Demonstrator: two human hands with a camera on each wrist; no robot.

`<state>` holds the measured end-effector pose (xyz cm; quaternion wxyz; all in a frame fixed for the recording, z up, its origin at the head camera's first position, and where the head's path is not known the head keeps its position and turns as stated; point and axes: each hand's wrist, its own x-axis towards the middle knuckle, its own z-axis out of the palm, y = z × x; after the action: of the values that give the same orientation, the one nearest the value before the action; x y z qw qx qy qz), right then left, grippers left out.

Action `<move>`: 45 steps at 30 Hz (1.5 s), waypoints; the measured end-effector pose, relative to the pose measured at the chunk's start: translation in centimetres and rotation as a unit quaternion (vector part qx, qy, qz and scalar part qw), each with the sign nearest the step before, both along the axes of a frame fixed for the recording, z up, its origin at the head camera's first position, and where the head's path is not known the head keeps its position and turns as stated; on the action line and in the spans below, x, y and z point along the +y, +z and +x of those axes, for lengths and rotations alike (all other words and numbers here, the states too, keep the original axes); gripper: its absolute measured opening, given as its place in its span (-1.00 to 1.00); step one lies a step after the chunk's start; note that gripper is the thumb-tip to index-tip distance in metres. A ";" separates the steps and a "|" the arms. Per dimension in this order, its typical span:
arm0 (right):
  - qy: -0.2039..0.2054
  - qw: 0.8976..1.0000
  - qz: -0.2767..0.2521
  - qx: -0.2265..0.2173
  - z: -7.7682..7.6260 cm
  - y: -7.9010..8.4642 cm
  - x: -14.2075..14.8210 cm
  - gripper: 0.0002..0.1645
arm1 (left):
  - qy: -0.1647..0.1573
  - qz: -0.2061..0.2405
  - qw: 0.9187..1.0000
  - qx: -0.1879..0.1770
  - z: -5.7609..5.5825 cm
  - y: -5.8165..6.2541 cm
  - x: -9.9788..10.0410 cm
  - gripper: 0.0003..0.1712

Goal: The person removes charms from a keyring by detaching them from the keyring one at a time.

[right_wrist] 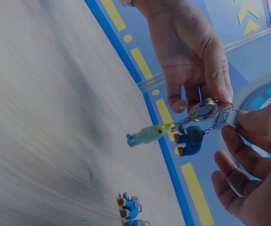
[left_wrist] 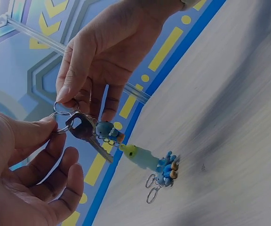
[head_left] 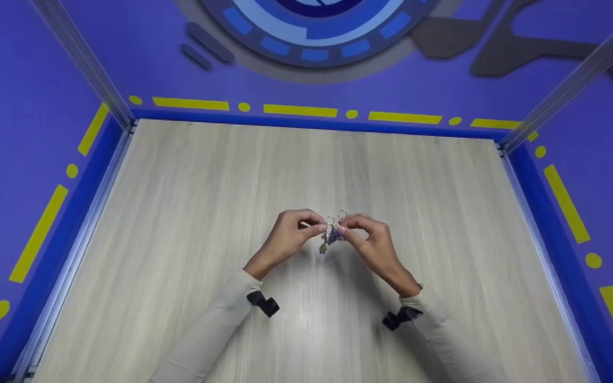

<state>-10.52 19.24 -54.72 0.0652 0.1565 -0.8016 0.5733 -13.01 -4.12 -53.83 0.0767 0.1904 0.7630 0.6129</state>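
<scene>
My left hand (head_left: 288,236) and right hand (head_left: 375,244) face each other over the wooden table, fingertips close together. Thumb and forefinger of the left hand pinch a metal key ring (left_wrist: 62,131); the right hand pinches a ring (right_wrist: 230,123) touching it. A metal key (left_wrist: 83,129) hangs from the rings between the hands. Small chains carry a blue figurine (right_wrist: 190,141) and a pale green figurine with a yellow top (right_wrist: 147,135). Whether the rings are threaded through each other is too small to tell.
More small blue figurines (left_wrist: 167,169) with metal rings (left_wrist: 152,195) lie on the wooden table (head_left: 205,186) below the hands. Blue walls (head_left: 285,90) with yellow marks close off the back and both sides, with metal posts (head_left: 88,64) at the corners.
</scene>
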 end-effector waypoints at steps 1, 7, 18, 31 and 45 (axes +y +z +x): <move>-0.001 1.000 0.000 -0.002 0.1 0.0 0.0 -0.95 | 0.000 0.003 1.000 0.001 0.0 0.0 0.0 -0.93; -0.002 0.999 -0.021 -0.024 0.3 0.4 -0.2 -0.92 | -0.004 0.034 0.999 0.024 0.0 -0.1 0.2 -0.93; -0.001 0.998 -0.058 -0.032 0.6 0.6 -0.8 -0.86 | 0.010 0.075 0.995 0.063 0.2 -0.3 0.5 -0.92; -0.013 0.998 -0.060 0.000 0.6 0.7 -0.9 -0.89 | -0.005 0.016 0.991 0.136 0.3 0.4 0.3 -0.92; -0.017 0.998 -0.066 0.004 0.5 0.5 -1.1 -0.88 | -0.018 0.019 0.991 0.128 0.7 0.6 1.1 -0.97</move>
<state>-10.05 18.10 -54.18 0.0879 0.1403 -0.7645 0.6230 -12.28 -3.04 -53.23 -0.0145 0.2821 0.7511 0.5968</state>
